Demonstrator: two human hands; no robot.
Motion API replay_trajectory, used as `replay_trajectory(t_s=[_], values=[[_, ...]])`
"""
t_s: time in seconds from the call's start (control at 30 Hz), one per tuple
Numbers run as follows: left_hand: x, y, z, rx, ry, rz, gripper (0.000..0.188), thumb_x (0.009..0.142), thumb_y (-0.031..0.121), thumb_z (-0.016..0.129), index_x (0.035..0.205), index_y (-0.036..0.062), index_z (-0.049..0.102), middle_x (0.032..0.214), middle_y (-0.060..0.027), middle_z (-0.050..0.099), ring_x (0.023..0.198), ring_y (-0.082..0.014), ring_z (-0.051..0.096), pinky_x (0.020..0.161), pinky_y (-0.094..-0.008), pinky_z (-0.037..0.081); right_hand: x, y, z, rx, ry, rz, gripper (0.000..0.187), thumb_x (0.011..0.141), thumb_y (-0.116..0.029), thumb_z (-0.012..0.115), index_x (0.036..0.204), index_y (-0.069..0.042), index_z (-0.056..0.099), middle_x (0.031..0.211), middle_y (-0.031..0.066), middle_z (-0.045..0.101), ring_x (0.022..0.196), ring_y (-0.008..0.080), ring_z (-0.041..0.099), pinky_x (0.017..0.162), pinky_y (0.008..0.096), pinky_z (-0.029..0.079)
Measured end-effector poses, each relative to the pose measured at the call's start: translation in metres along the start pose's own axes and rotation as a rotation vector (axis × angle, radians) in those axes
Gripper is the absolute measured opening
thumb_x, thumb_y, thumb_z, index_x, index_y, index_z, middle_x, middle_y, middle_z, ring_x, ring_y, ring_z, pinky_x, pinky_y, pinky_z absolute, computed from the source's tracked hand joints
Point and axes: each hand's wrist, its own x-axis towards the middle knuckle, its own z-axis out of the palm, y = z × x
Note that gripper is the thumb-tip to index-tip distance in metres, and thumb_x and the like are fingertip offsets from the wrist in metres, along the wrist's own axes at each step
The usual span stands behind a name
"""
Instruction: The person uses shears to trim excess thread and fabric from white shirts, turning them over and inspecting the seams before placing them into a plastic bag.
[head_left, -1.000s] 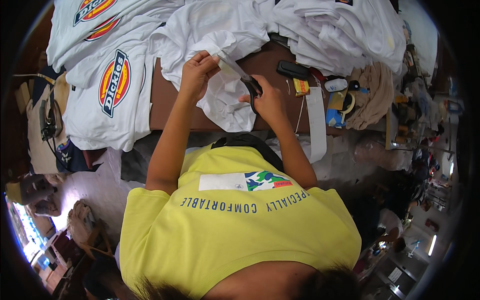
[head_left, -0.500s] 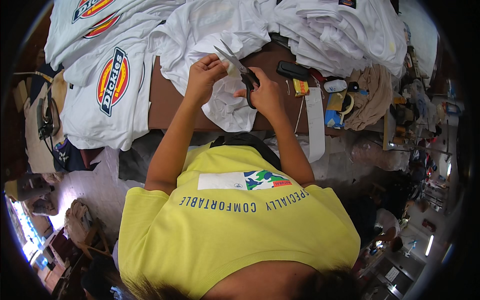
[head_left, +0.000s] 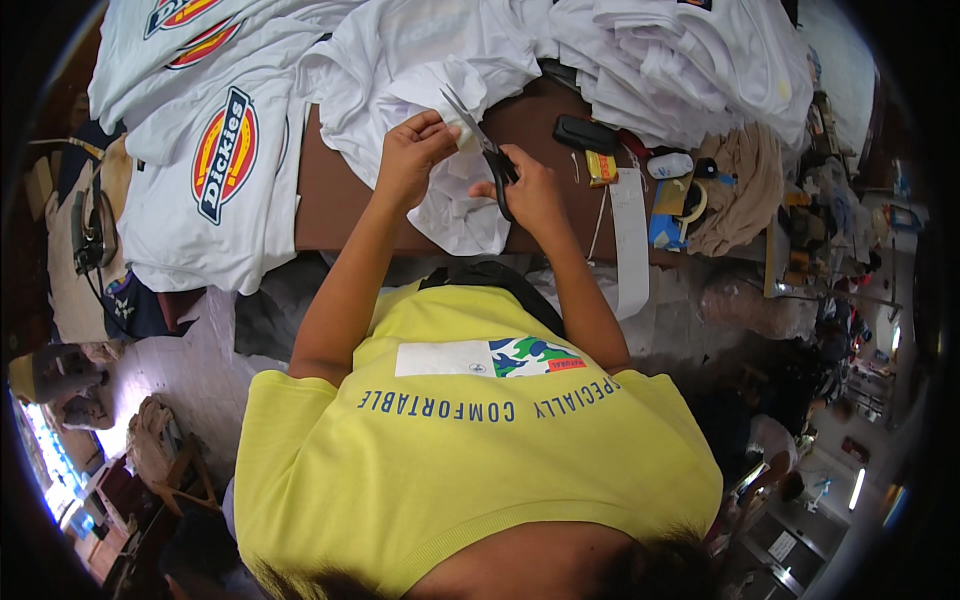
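Observation:
A pair of scissors with black handles is in my right hand, its fingers wrapped round the handles. The blades point up and left, their tips close together, just beside my left hand. That hand is closed, its thumb and fingertips pinching the edge of a white T-shirt. The cloth lies crumpled on the brown table, bunched behind the hands and hanging down between my forearms. Whatever fine part the fingertips pinch is too small to make out.
Printed white T-shirts cover the left of the brown table. A white garment pile lies at the far right. Nearby are a black case, a yellow packet, a paper strip, a tape roll and beige cloth.
The scissor tips have come closer together and shifted slightly right. My left hand has moved a little to the right, still pinching the cloth.

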Motion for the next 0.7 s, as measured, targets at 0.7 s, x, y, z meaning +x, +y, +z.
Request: replay_trajectory(t_s=[0.7], values=[[0.009,0.003,-0.013,0.050,-0.031,-0.013,0.026,0.081,0.008,0.062,0.106,0.0012,0.056,0.094,-0.0046,0.063,0.085,-0.0141,0.061,0.079,-0.0298,0.049,-0.027,0.011,-0.013,0.436,-0.021,0.156,0.058,0.064,-0.027,0.081,0.105,0.000,0.052,0.071,-0.0006,0.051,0.065,0.0060,0.045,0.057,0.0218,0.040]])
